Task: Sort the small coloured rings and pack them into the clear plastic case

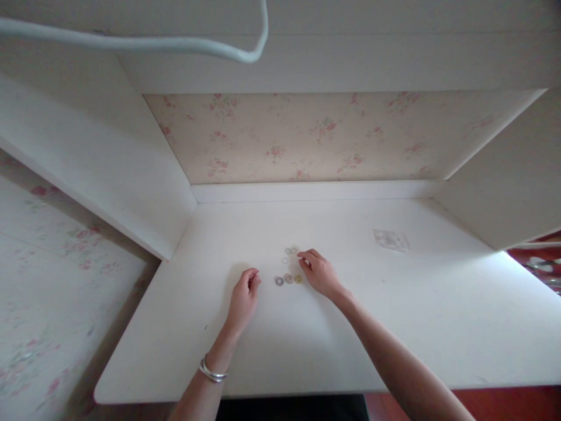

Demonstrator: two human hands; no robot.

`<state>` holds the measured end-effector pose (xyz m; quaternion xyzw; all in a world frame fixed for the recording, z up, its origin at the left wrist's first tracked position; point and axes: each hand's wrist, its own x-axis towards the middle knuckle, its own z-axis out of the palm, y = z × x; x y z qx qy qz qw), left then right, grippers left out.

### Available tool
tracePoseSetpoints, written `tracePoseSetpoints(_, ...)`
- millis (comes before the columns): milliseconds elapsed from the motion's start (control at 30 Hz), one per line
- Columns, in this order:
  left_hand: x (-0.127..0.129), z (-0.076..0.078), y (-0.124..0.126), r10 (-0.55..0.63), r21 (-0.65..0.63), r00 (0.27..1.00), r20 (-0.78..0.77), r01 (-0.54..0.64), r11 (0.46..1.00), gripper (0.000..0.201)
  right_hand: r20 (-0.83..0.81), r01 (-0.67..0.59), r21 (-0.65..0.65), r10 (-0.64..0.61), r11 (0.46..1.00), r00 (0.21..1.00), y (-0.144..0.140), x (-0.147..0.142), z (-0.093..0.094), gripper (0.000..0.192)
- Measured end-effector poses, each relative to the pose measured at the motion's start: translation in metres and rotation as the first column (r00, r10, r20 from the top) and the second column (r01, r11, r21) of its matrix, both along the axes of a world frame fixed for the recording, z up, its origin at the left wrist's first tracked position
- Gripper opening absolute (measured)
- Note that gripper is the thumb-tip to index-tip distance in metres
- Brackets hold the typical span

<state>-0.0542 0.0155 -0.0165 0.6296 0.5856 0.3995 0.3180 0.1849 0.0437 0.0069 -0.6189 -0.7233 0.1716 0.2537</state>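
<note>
White desk [460, 316], passage and obstructions
Wide open surface right of the right hand [319, 276] and forearm, interrupted only by a clear packet [391, 240] toward the rear; free lane between both forearms, from small rings [288, 279] to front edge; further room left of the left hand [243, 299]; in the way: rings in two groups between hands, left panel [109, 140], right panel [499, 158], back strip [315, 192]; white cable [175, 45] across upper left.
</note>
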Motion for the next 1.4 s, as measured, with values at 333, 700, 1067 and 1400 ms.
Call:
tracePoseSetpoints(333,-0.003,0.0,-0.002,-0.066,0.133,0.997,-0.05,0.072,0.989,0.02,0.308,-0.086,-0.159,0.132,0.984,0.942,0.041,-0.021,0.006,0.027)
tracePoseSetpoints(700,-0.005,0.004,-0.004,-0.106,0.102,0.994,0.006,0.105,0.989,0.02,0.266,-0.124,-0.085,0.142,0.989,0.953,0.041,-0.022,0.01,0.026)
tracePoseSetpoints(1067,-0.004,0.003,-0.002,-0.136,0.046,0.989,0.065,0.133,0.99,0.017,0.054,-0.083,0.027,0.082,0.996,0.995,-0.029,0.016,0.006,0.027)
tracePoseSetpoints(1400,-0.002,0.005,-0.003,-0.108,0.078,0.992,-0.06,0.113,0.991,0.017,0.148,-0.115,0.04,0.108,0.993,0.983,-0.045,0.02,-0.01,0.03)
